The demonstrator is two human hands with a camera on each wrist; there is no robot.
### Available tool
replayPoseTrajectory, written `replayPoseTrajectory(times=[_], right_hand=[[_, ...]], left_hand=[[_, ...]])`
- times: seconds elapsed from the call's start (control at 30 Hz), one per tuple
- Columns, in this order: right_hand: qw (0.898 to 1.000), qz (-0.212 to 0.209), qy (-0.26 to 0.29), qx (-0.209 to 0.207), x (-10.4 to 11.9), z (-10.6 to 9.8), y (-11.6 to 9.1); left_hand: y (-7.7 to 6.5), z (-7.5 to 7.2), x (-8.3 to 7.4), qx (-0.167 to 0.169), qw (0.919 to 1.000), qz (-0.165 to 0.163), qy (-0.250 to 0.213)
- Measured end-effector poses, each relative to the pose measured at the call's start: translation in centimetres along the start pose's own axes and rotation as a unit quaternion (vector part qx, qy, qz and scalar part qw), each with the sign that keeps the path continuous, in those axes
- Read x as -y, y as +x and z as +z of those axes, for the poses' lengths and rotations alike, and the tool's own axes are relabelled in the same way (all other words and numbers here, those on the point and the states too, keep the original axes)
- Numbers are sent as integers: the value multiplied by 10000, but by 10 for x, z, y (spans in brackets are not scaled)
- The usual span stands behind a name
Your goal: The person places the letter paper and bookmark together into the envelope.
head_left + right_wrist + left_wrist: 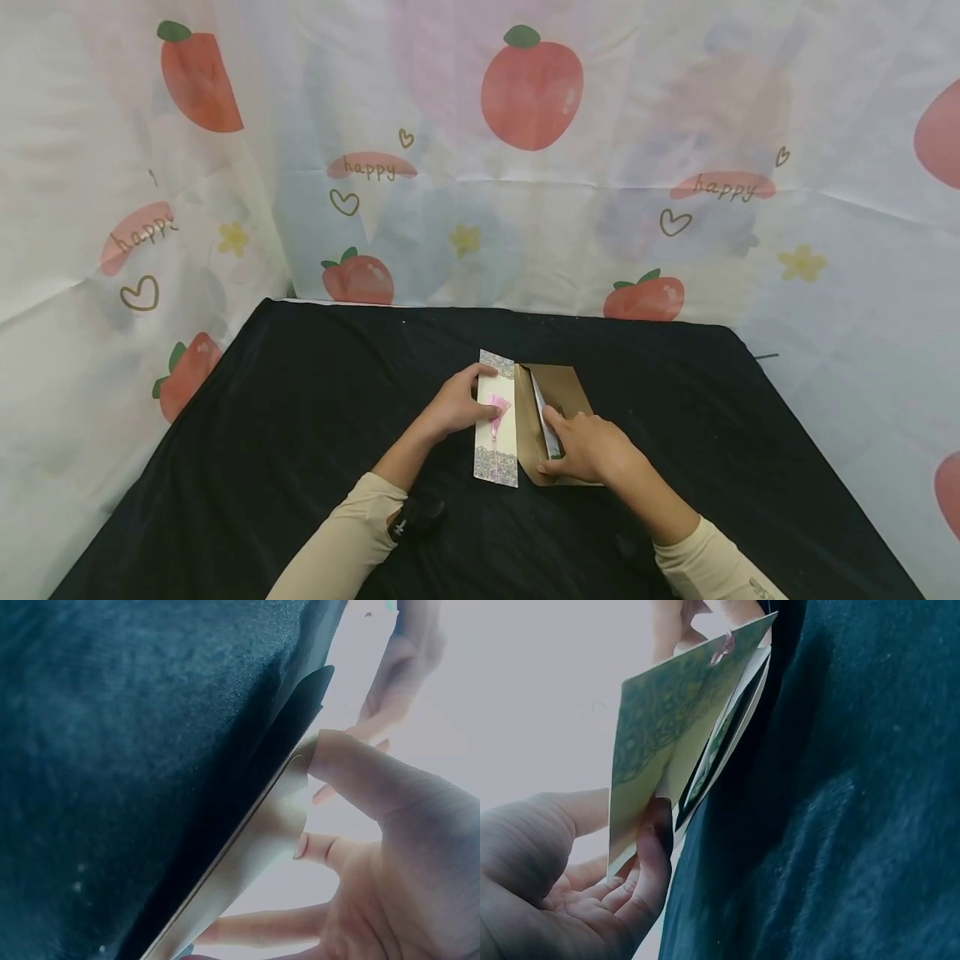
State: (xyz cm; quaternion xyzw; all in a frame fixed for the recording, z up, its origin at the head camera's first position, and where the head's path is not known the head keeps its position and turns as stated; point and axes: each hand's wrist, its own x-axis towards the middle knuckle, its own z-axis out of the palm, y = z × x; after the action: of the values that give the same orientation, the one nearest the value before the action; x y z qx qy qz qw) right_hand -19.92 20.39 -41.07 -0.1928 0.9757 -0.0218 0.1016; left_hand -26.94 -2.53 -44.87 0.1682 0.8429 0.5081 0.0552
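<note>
A brown envelope lies on the black cloth, its left side gaping. White-edged papers show in the gap, and their edges appear in the left wrist view. Along that side stands a cream panel with grey lace-pattern bands and a pink tassel. My left hand pinches the panel, thumb by the tassel and a fingertip near the top. My right hand grips the envelope at the opening, thumb at its lower left part and index finger by the papers. Part of the envelope is hidden under this hand.
A black cloth covers the table, slightly creased. Behind and beside it hangs a pale curtain printed with peaches, hearts and words. A dark band with a small device sits on the left wrist.
</note>
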Motion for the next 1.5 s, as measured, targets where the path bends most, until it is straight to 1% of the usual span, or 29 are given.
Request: replayPoseTrajectory(times=[0.23,0.43,0.67,0.83,1.07,1.27,1.4,1.5], right_hand=[[10000,7,10,40,-1,2,-1],[10000,-10,18,36,-1,1,-1],[9996,-73,225,127,0,-2,-3],[9988,-165,449,46,0,-2,-2],[9981,-299,534,-79,0,-1,-2],[9974,-363,615,-57,-1,-1,-3],[9974,-369,619,-53,-1,-1,-3],[9975,-358,608,-79,-2,0,-3]], left_hand=[[1,8,-1,140,9998,-112,10],[1,11,-1,138,9997,-171,58],[2,11,-3,94,9997,-146,192],[4,10,-6,40,9997,-112,192],[5,12,-9,20,9998,-58,183],[5,16,-11,-29,10000,-24,70],[5,21,-9,-60,9999,-112,41],[4,23,-8,63,9991,-269,-322]])
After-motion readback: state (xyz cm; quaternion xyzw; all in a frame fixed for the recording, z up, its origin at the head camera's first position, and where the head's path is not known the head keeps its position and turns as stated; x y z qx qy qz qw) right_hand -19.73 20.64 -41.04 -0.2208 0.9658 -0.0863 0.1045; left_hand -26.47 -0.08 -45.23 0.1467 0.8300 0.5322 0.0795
